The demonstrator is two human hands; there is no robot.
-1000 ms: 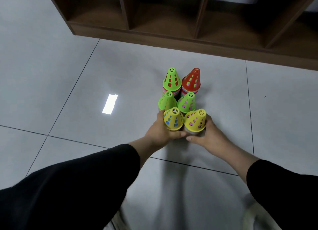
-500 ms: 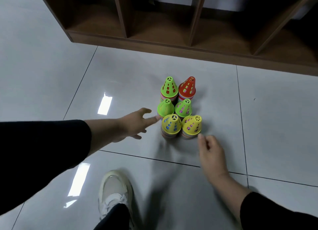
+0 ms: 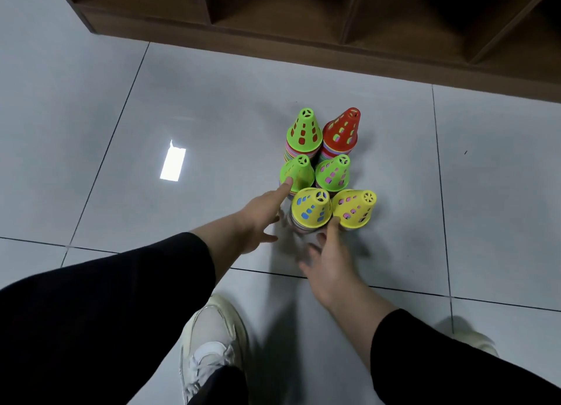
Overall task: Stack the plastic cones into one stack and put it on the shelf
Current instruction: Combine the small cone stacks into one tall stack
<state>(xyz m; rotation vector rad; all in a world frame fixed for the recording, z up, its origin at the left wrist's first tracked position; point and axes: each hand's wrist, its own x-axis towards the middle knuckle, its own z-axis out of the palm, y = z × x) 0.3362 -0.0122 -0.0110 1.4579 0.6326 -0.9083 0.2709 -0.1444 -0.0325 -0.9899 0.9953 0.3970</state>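
While both hands reach spread, cones upright, tips toward ceiling.

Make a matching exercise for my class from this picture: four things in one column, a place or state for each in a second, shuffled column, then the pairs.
Things
1. red-topped stack
2. left hand
3. shelf
4. shoe

Places or states
A. at the top of the picture, beyond the cones
B. back row, right
C. near the bottom edge, between the sleeves
D. forefinger touches a green-topped stack

Pairs: 1-B, 2-D, 3-A, 4-C
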